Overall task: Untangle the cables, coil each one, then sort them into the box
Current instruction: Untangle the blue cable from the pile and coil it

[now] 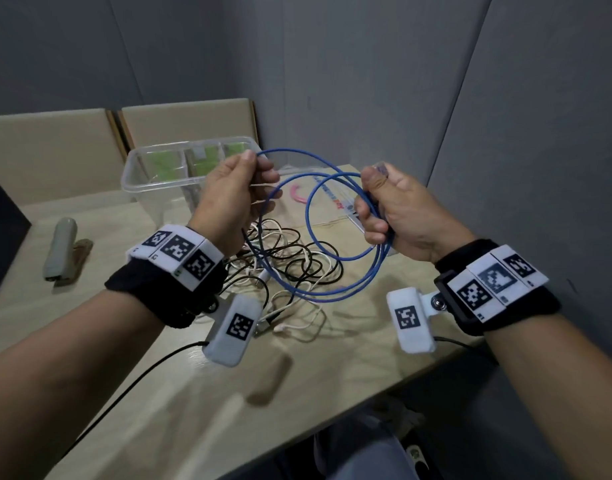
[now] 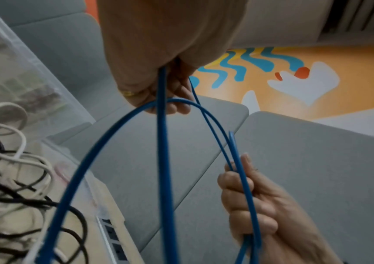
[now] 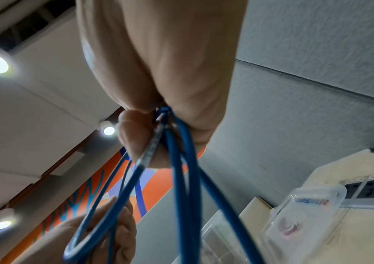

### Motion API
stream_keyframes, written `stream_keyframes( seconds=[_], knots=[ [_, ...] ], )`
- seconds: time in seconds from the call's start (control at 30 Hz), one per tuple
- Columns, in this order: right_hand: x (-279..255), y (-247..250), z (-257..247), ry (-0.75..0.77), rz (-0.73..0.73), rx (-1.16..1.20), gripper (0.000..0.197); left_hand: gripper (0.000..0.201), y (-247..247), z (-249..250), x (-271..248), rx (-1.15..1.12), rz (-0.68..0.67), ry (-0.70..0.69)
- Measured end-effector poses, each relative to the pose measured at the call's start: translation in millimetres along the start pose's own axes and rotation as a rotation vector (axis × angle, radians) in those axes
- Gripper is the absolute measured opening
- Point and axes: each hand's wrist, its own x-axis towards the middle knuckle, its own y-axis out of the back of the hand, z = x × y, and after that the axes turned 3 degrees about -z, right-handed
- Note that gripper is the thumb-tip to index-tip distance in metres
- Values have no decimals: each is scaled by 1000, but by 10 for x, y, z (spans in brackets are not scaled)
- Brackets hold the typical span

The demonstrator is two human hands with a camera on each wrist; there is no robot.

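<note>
While both hands (image 1: pixel 228 195) grip it, the blue cable (image 1: pixel 332 271) seemingly forms loops.

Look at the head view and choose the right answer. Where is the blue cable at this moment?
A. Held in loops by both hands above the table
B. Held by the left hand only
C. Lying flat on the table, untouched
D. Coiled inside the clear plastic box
A: the blue cable hangs in loops between the left hand and the right hand, above the black and white cables on the table.
</note>
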Motion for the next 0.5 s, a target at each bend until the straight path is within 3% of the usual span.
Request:
stream_keyframes(
  seconds=[0.13,0.23,0.3,0.4,0.5],
  knots=[
    [8,-6,36,-28,-18,-15,20,34,14,76,60,-209,194,-64],
    [0,9,51,-40,-14,2,21,34,87,119,94,-144,289,-73],
    [-4,9,35,-35,-5,20,23,32,139,95,87,112,239,14],
    [-1,1,-6,-27,-3,31,25,31,158,32,40,625,53,129],
    [-5,-14,-32,-29,-27,7,25,48,147,-22,1,952,-83,35]
  ],
)
